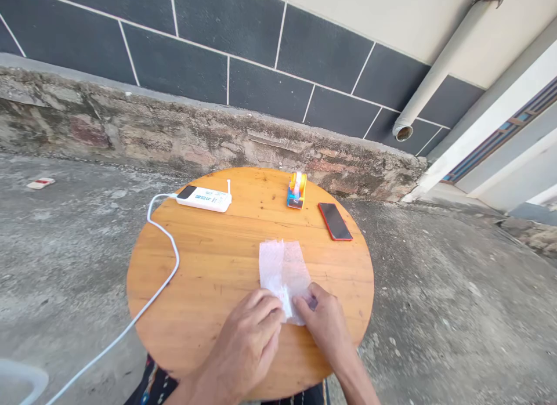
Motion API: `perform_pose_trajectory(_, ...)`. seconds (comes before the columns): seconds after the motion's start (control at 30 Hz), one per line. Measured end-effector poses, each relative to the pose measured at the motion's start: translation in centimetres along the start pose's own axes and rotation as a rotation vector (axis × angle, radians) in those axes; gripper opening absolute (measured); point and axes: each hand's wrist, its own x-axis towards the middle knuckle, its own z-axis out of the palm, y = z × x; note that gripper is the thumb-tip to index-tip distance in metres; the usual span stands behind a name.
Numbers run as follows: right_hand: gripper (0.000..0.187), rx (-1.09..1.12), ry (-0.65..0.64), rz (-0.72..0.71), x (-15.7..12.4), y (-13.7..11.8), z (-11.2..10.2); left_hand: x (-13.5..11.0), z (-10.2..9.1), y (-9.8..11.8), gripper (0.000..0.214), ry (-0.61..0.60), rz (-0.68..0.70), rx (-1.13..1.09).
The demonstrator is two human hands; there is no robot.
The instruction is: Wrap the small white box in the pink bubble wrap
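Observation:
A sheet of bubble wrap [285,263] lies on the round wooden table [209,260], close to its front edge. Near the sheet's lower end is a small whitish item [285,300], partly covered, whose kind I cannot make out. My left hand [250,335] has its fingers curled together on the lower left edge of the wrap. On the lower right, my right hand [324,318] pinches the wrap between thumb and fingers.
A white power bank [204,198] with a white cable [176,248] sits at the table's back left. Toward the back right are a yellow and blue tape dispenser [296,190] and a red-edged phone [335,221]. Behind stands a stone-based wall [195,138].

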Motion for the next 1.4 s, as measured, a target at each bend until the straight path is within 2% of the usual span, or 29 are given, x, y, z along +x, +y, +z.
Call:
perform_pose_trajectory(0.23,0.025,-0.094,0.037,-0.013,-0.3,-1.2,0.2,0.5,-0.6,-0.5,0.022,-0.054,0.073,-0.011)
perform_pose_trajectory(0.5,0.019,0.254,-0.028,-0.077,-1.2,-1.5,-0.3,1.3,-1.1,-0.8,0.022,-0.151,0.053,-0.008)
perform_pose_trajectory(0.83,0.024,0.339,-0.053,-0.096,-2.2,-1.6,-0.5,1.2,-1.0,-0.8,0.021,-0.120,0.045,-0.027)
perform_pose_trajectory(1.17,0.024,0.422,0.031,-0.249,-2.7,-1.7,-0.7,1.2,-1.2,-0.8,0.022,-0.125,0.045,-0.047)
perform_pose_trajectory(1.4,0.023,0.585,0.088,-0.269,-2.7,-1.5,0.4,1.2,-1.2,-0.9,0.023,-0.117,0.064,-0.033)
